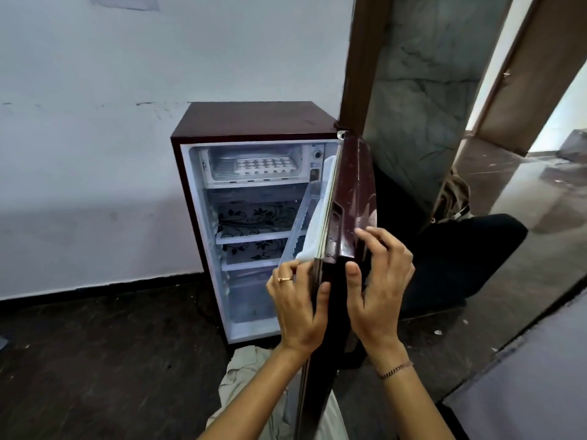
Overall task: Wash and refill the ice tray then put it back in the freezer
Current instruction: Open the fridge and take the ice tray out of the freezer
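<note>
A small maroon fridge [254,120] stands against the wall with its door [346,198] swung wide open toward me. In the freezer compartment [222,166] at the top lies a white ice tray [265,166] with several pockets. My left hand [297,308] grips the door's inner edge, fingers curled round it, a ring on one finger. My right hand [379,290] rests flat on the door's outer face with fingers spread, thumb at the edge.
Glass shelves with a black floral print [257,217] sit below the freezer. A clear door rack [301,220] juts inward. A dark chair seat [457,258] is behind the door. A wooden door frame [359,58] rises on the right. The floor is dark.
</note>
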The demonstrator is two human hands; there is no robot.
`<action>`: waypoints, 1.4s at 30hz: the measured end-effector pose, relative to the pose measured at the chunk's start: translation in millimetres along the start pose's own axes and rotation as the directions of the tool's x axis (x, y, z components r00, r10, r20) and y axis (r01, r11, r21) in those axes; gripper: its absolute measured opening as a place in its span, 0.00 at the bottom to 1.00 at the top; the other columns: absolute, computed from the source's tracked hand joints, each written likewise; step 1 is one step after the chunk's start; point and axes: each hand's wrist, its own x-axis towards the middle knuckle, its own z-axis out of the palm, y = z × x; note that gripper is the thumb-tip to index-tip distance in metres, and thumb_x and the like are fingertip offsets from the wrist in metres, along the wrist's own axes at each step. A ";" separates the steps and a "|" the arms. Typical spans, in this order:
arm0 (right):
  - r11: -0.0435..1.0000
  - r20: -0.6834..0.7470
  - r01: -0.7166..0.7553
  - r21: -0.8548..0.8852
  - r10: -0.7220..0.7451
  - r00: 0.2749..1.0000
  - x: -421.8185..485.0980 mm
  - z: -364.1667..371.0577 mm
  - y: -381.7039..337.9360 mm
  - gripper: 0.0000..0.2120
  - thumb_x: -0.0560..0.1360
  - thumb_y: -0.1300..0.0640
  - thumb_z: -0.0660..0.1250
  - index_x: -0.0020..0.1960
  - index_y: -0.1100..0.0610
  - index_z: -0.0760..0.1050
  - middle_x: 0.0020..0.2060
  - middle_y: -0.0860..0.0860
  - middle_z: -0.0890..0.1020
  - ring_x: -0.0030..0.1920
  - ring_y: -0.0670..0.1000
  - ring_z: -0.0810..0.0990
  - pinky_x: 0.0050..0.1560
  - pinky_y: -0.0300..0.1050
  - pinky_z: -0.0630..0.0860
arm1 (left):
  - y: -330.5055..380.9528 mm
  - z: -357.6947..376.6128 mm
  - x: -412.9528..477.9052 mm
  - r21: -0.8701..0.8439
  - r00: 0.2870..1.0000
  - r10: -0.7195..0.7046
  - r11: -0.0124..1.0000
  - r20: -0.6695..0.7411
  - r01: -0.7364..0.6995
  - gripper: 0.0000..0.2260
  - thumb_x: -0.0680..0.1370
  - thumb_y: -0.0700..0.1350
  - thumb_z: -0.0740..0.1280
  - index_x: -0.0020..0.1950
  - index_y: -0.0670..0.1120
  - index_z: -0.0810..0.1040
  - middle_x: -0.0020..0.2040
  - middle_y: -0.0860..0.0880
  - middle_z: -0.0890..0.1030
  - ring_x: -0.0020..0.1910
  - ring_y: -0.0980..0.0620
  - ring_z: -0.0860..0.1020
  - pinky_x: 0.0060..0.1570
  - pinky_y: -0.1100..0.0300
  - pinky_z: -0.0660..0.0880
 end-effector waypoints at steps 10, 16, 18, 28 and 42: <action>0.880 -0.168 -0.080 -0.467 0.001 0.986 13.6 -33.5 22.9 0.10 0.74 0.49 0.67 0.52 0.52 0.79 0.56 0.50 0.78 0.59 0.51 0.71 0.57 0.53 0.66 | 38.7 33.0 40.1 -0.344 0.923 0.339 0.901 0.182 -0.264 0.15 0.80 0.49 0.55 0.58 0.42 0.74 0.67 0.46 0.71 0.68 0.51 0.68 0.63 0.51 0.70; 0.913 -0.169 -0.105 -0.395 0.041 0.985 15.7 -61.9 53.5 0.13 0.78 0.53 0.62 0.59 0.58 0.77 0.58 0.54 0.77 0.60 0.53 0.71 0.59 0.51 0.70 | 73.9 76.2 65.7 -0.441 0.752 0.553 0.810 0.359 -0.386 0.21 0.81 0.46 0.54 0.73 0.44 0.64 0.75 0.47 0.62 0.76 0.52 0.54 0.72 0.48 0.60; 0.922 -0.192 -0.119 -0.369 0.049 0.980 18.4 -71.9 67.1 0.14 0.79 0.55 0.61 0.60 0.60 0.76 0.58 0.55 0.77 0.60 0.54 0.72 0.61 0.52 0.70 | 80.6 91.5 65.8 -0.414 0.715 0.572 0.810 0.402 -0.415 0.21 0.81 0.48 0.53 0.74 0.47 0.63 0.75 0.50 0.62 0.76 0.54 0.53 0.71 0.46 0.61; 0.923 -0.224 -0.117 -0.365 0.035 0.974 34.4 -108.7 127.8 0.14 0.81 0.59 0.58 0.62 0.62 0.76 0.60 0.57 0.77 0.62 0.56 0.72 0.66 0.54 0.69 | 114.1 146.5 61.8 -0.239 0.658 0.624 0.776 0.421 -0.583 0.23 0.81 0.54 0.54 0.75 0.49 0.61 0.75 0.50 0.63 0.75 0.52 0.56 0.70 0.49 0.62; 0.881 -0.277 -0.168 -0.442 0.044 0.960 39.5 -108.1 134.5 0.17 0.81 0.53 0.54 0.60 0.60 0.77 0.60 0.55 0.77 0.65 0.56 0.69 0.66 0.59 0.66 | 119.2 147.7 61.2 -0.198 0.652 0.595 0.790 0.470 -0.580 0.24 0.81 0.55 0.52 0.76 0.51 0.58 0.77 0.52 0.57 0.76 0.55 0.51 0.74 0.46 0.54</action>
